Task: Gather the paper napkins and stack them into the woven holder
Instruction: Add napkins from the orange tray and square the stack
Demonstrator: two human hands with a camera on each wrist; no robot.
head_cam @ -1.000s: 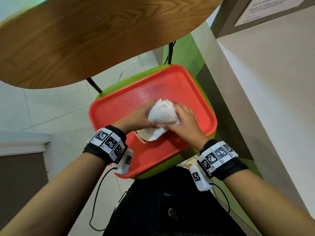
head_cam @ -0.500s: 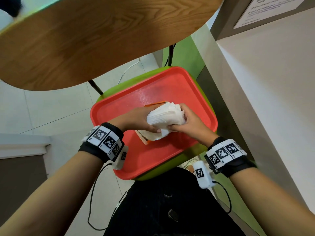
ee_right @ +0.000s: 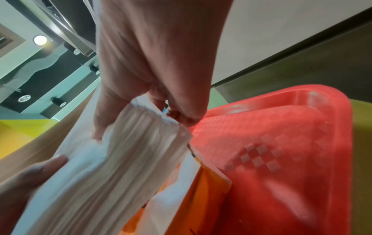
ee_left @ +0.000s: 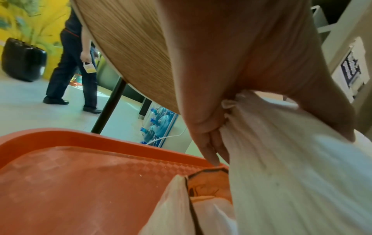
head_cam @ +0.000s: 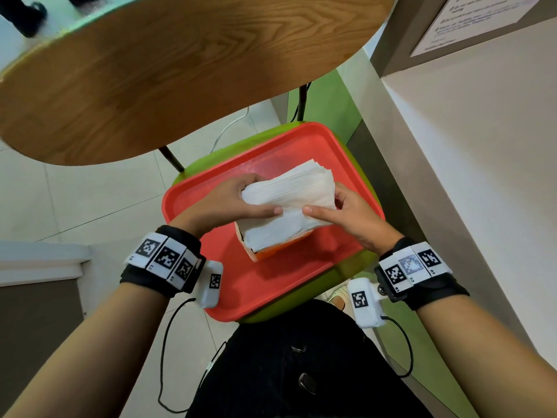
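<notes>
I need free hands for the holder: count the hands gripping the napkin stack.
2: left hand grips the napkin stack at its left end, right hand at its right end.

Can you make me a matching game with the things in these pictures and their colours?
Things:
1. tray
2. napkins
3. table top
4. seat under the tray

Colours:
A. white
B. green
C. red
D. wood brown

Pairs: 1-C, 2-A, 3-D, 4-B.

Bonus: the left hand and right hand both hold the napkins.
</notes>
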